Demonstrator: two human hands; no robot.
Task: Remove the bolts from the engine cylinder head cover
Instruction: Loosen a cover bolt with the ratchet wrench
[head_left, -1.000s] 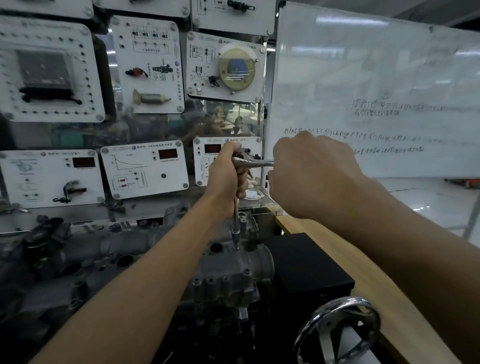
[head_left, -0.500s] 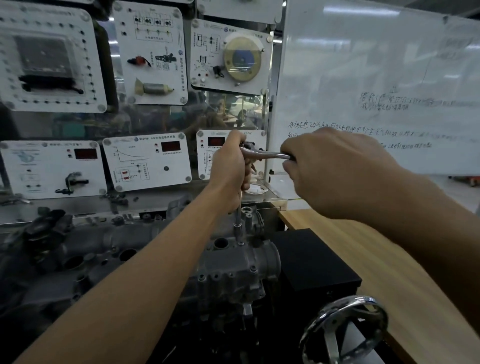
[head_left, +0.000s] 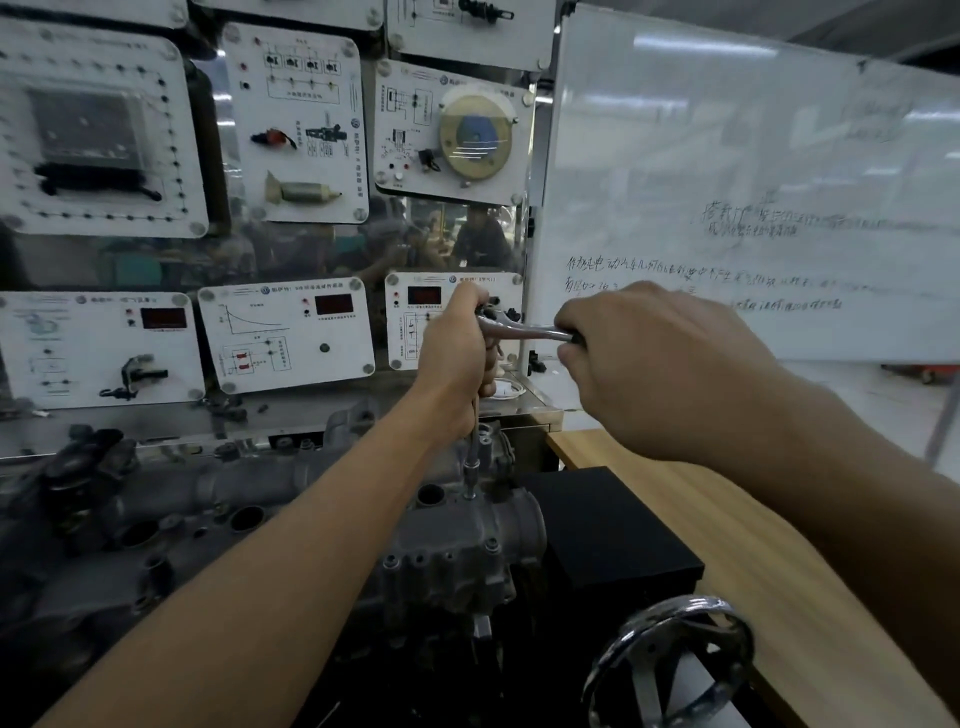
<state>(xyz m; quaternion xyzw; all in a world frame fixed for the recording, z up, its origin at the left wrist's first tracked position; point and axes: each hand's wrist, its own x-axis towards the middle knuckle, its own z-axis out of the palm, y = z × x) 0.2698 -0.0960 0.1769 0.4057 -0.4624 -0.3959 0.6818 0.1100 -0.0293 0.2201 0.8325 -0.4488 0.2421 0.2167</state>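
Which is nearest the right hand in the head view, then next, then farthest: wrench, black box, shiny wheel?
1. The wrench, gripped in the right hand.
2. The black box, below the hand.
3. The shiny wheel, at the bottom edge.

cylinder head cover (head_left: 457, 551): grey cast metal, horizontal | bolt (head_left: 470, 497): top face, right end, under socket | ratchet (head_left: 524, 331): extension vertical, handle horizontal

Pretty dim overall, kinda greyish. Streaky ceiling-light glare across the whiteboard (head_left: 727, 130), bright glints on the chrome handwheel (head_left: 675, 605). Murky down low around the engine cylinder head cover (head_left: 457, 551). Soft blur everywhere, worst on the far-left training panels (head_left: 93, 130). Fisheye bending at the edges.
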